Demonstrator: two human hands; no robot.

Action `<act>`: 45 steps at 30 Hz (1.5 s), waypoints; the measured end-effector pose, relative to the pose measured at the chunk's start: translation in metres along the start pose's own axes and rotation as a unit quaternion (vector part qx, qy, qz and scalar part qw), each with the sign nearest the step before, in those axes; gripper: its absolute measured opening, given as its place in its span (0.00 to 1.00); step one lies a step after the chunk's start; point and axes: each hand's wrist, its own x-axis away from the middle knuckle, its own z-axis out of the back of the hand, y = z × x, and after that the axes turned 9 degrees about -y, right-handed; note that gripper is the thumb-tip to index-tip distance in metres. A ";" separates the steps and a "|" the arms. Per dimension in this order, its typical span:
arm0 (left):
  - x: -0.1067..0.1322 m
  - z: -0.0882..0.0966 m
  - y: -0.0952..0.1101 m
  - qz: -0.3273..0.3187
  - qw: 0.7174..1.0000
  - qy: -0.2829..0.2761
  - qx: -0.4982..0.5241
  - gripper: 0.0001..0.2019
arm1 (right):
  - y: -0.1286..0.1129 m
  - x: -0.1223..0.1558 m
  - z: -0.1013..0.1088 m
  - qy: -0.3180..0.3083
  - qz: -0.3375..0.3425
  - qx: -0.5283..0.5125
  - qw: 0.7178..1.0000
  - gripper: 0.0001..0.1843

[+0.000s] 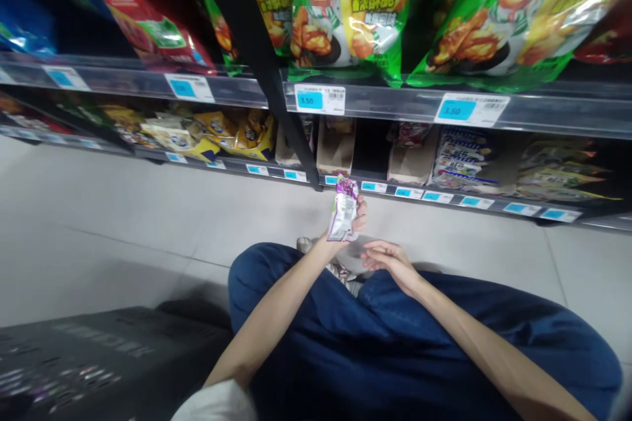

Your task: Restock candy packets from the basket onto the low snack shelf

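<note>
My left hand (361,214) is closed around a small purple and silver snack packet (344,209), held upright just in front of the bottom shelf. The fingers wrap its right side, and the packet hides part of the palm. Lower and to the right, my right hand (388,256) hovers over my knees with loosely bent fingers and nothing in them. A small gap separates it from the packet. Behind the packet, on the bottom shelf, stands an open cardboard box (334,159) with a little stock at its back.
Green chip bags (345,26) fill the shelf above, whose edge (380,102) juts out with price tags. Along the bottom shelf sit yellow snack packs (237,135) and stacked white-blue packets (464,161). A dark basket (99,368) stands on the floor (123,210) at my left.
</note>
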 end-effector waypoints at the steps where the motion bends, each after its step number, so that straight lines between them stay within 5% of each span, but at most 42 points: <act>1: 0.004 0.000 0.002 0.008 0.999 -0.027 0.021 0.11 | 0.000 0.000 0.000 -0.013 -0.007 0.004 1.000 0.25; 8: 0.008 0.011 -0.002 0.070 0.994 -0.029 0.077 0.07 | 0.004 0.000 0.003 -0.052 -0.018 0.015 0.998 0.23; 19: 0.006 0.009 0.003 0.108 0.994 -0.013 -0.001 0.09 | 0.007 -0.003 0.005 -0.064 -0.028 0.032 0.997 0.22; 22: 0.002 0.002 -0.002 0.035 0.992 0.026 -0.121 0.10 | 0.006 -0.003 0.002 -0.059 -0.023 0.033 0.997 0.24; 25: -0.007 0.003 -0.013 -0.082 0.960 0.108 -0.244 0.13 | 0.004 -0.002 -0.002 -0.029 -0.001 0.042 0.999 0.29; 29: -0.014 0.013 -0.025 -0.077 0.908 0.144 -0.385 0.14 | 0.002 -0.003 -0.007 0.050 0.022 0.009 0.998 0.31; 36: -0.013 0.008 -0.022 -0.001 0.945 0.140 -0.295 0.17 | 0.000 -0.006 -0.003 0.119 0.056 0.012 0.991 0.29; 45: -0.017 0.002 -0.012 -0.051 0.971 0.140 -0.184 0.06 | 0.000 -0.008 0.012 0.156 0.086 0.275 0.945 0.26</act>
